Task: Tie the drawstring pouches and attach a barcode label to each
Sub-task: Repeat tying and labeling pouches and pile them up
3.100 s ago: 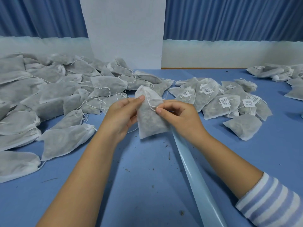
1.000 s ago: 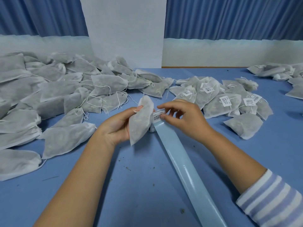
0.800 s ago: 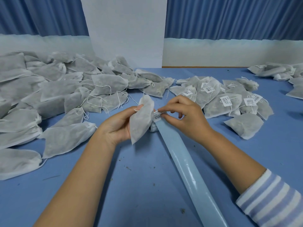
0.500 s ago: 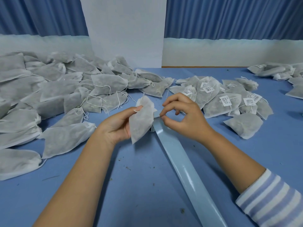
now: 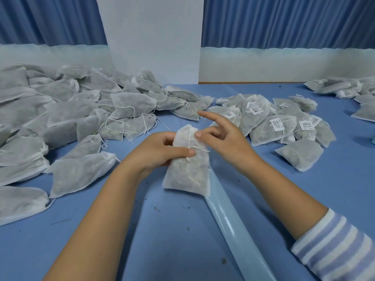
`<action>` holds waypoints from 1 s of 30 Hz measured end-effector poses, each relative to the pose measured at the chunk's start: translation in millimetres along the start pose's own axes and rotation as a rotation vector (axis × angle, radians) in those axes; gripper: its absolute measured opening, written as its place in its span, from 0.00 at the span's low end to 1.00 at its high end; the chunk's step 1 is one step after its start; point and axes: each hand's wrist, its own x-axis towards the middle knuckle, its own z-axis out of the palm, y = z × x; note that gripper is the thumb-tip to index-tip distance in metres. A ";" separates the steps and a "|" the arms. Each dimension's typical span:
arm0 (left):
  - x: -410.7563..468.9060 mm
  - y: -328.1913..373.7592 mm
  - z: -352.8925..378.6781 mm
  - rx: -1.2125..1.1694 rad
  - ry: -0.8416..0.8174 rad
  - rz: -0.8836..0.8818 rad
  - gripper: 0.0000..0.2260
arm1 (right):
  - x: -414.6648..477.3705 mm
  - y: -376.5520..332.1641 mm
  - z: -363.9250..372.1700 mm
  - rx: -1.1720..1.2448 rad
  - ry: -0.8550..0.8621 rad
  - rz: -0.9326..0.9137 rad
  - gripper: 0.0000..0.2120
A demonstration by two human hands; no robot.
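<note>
My left hand (image 5: 156, 153) grips a white mesh drawstring pouch (image 5: 186, 175) at its tied neck, thumb across the front. The pouch hangs upright over the blue table (image 5: 162, 240), its string looped down the front. My right hand (image 5: 227, 140) is at the pouch's gathered top. Its thumb tip presses the fabric, curled fingers sit behind, and the index finger points straight out. No barcode label shows on this pouch or in my fingers. A pale blue label backing strip (image 5: 233, 220) runs from under the pouch to the lower right.
A large heap of pouches without labels (image 5: 60, 118) fills the left side. Pouches bearing barcode labels (image 5: 274, 124) lie to the right, and another group (image 5: 345, 90) sits at the far right. A white pillar (image 5: 152, 37) stands behind.
My right hand has left the backing strip and risen to the pouch's top. My left hand has turned the pouch from edge-on to face me.
</note>
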 end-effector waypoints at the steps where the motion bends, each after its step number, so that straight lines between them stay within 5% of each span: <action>1: -0.9 0.9 0.9 0.028 -0.004 0.017 0.14 | -0.4 -0.1 1.5 0.034 -0.022 -0.002 0.23; 6: -5.0 4.2 2.8 0.113 -0.015 0.041 0.16 | 0.0 -2.1 2.2 0.209 0.065 0.058 0.25; 14: -7.4 5.9 -3.7 0.329 0.194 0.030 0.22 | 3.5 -4.5 -1.2 0.401 0.107 0.166 0.23; 19: -9.1 7.2 -5.2 0.273 0.056 0.099 0.12 | 4.0 -3.9 -3.7 0.537 0.106 0.196 0.22; 30: 3.1 -1.9 -9.5 0.152 0.198 -0.043 0.19 | 4.9 -1.1 -2.5 0.176 0.287 0.128 0.05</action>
